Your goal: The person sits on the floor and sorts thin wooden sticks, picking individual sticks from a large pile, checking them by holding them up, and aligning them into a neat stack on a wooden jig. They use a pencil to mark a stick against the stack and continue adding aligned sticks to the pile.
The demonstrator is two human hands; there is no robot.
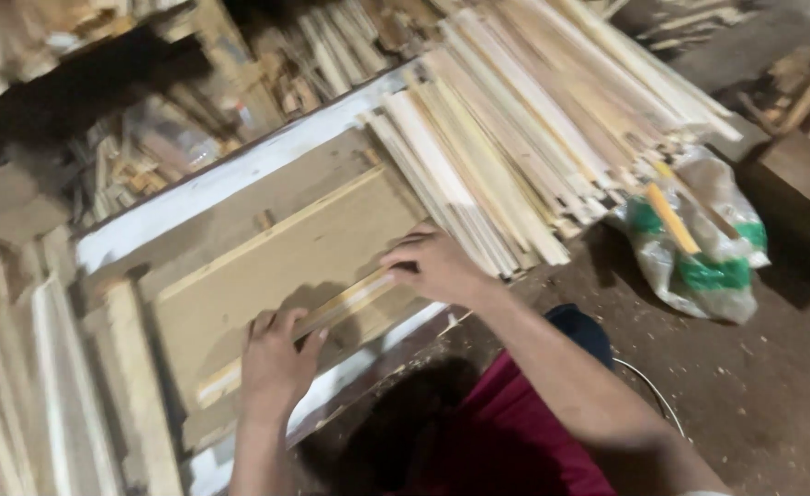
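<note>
While blurred, left hand (275, 358) fingers apparently grasping wooden strip (309, 323) | right hand (434, 264) fingers grasping its other end

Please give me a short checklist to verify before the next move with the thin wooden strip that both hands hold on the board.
1. Left hand grips the wooden strip near its lower end: ok.
2. Right hand presses on the strip's upper end: ok.
3. Strip lies flat on the brown board: ok, as far as the blurred picture shows.
4. Stack of wooden slats stays apart from the strip: cannot tell; it lies right beside the right hand.
5. Plastic bag on the floor is away from both hands: ok.
</note>
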